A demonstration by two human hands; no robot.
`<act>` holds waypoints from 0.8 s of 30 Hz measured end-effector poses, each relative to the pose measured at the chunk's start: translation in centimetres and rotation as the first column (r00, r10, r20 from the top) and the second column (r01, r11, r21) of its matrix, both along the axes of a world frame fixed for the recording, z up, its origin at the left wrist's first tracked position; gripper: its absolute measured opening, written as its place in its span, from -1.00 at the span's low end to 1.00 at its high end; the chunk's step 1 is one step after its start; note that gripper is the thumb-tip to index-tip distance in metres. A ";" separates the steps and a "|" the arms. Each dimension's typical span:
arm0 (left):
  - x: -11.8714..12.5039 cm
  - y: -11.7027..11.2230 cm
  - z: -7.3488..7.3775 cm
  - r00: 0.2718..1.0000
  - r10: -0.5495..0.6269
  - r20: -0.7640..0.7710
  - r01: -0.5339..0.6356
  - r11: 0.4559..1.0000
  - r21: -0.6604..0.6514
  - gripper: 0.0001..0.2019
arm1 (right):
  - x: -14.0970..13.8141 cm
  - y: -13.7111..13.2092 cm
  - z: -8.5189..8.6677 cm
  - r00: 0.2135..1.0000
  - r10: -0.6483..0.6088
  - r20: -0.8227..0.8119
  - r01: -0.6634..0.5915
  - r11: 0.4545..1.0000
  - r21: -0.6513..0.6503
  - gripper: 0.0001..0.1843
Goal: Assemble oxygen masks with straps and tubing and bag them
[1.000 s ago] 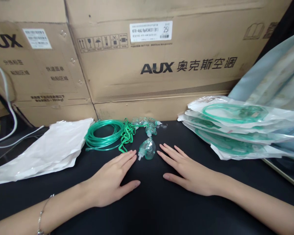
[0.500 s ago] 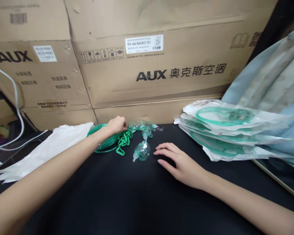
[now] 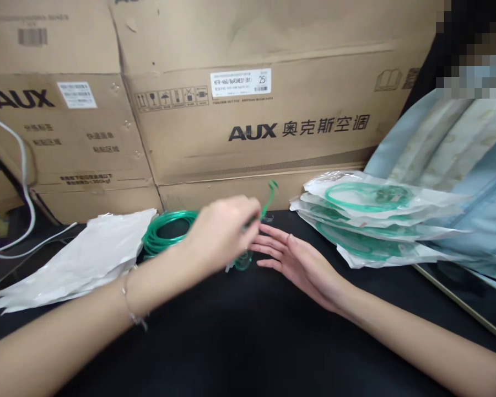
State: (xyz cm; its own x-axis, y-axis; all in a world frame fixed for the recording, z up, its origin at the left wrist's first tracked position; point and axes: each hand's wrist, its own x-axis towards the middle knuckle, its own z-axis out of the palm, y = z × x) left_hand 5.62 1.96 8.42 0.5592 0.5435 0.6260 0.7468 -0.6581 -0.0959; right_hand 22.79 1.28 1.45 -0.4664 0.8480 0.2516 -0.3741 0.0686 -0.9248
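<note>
My left hand (image 3: 227,229), a little blurred, is closed around a green elastic strap (image 3: 271,193); one end sticks up past the fingers. My right hand (image 3: 303,264) is open beside it, palm turned toward the left hand, its fingertips close to the strap. Below and partly behind the left hand shows a clear green mask (image 3: 243,260) on the black table. To the left lies a coil of green tubing (image 3: 167,229). The other clear parts at the back are mostly hidden by my left hand.
Flat white pouches (image 3: 82,253) lie on the left, with white cables (image 3: 22,165) beyond. On the right, several filled pouches (image 3: 367,220) with green tubing are stacked. Cardboard boxes (image 3: 182,160) stand along the back. A person in a light blue sleeve (image 3: 479,160) is at right.
My left hand has moved right and nearer, lifting a green strap from the pile beside the coil. My right hand has turned its palm toward the left one.
</note>
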 end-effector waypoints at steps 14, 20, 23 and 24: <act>-3.1 2.7 -4.0 0.992 0.080 0.101 -0.060 0.980 -0.189 -0.85 | 3.5 0.2 3.5 0.974 -0.228 -0.006 0.227 0.972 -0.066 -0.78; -7.5 6.8 -2.9 0.855 0.198 0.480 -0.068 0.959 -0.275 -0.89 | 3.9 0.6 3.2 0.986 -0.151 -0.074 0.141 0.982 -0.126 -0.77; -7.3 5.4 -1.1 0.800 0.187 0.571 0.101 0.895 -0.435 -0.84 | 3.4 0.9 2.9 0.984 -0.166 -0.060 0.156 0.978 -0.137 -0.76; -7.0 4.7 -0.4 0.834 0.166 0.525 0.159 0.840 -0.518 -0.84 | 3.2 0.9 2.8 0.983 -0.181 -0.038 0.174 0.976 -0.133 -0.79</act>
